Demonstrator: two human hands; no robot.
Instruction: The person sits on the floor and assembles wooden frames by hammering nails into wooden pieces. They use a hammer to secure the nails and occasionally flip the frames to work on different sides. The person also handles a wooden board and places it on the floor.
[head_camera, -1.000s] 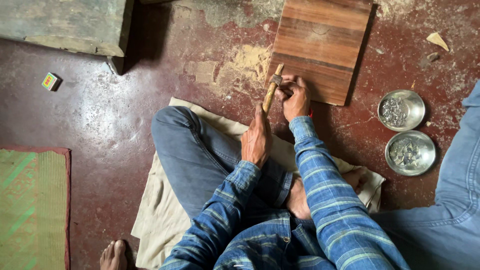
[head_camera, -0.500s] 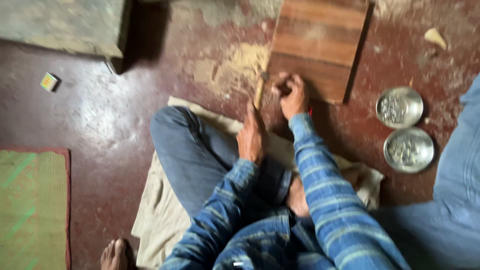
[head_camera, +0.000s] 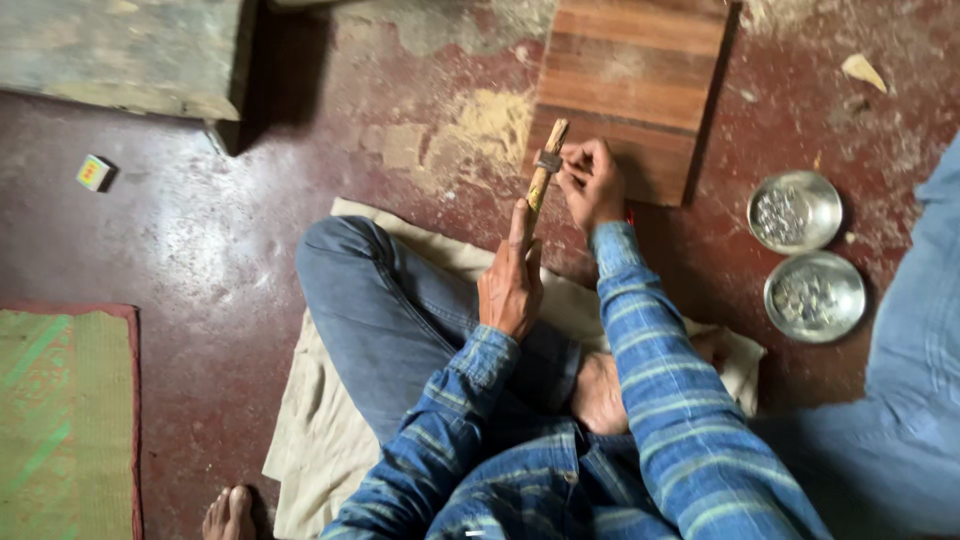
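Wooden and slim, the stick (head_camera: 541, 172) is standing tilted over the near edge of a brown plank (head_camera: 630, 80), the left hand (head_camera: 512, 283) wrapping its fingers shut around the lower end while the right hand (head_camera: 592, 182) is pinching a small dark metal piece (head_camera: 547, 161) against it, two steel bowls (head_camera: 806, 252) sitting nearby.

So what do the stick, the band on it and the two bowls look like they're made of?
Stick: pale wood or bamboo, unfinished, matte tan with a rough tip. Band: probably metal, dull grey; too small to be sure. Bowls: metal, likely steel or aluminium, with shiny silver rims that catch the light.
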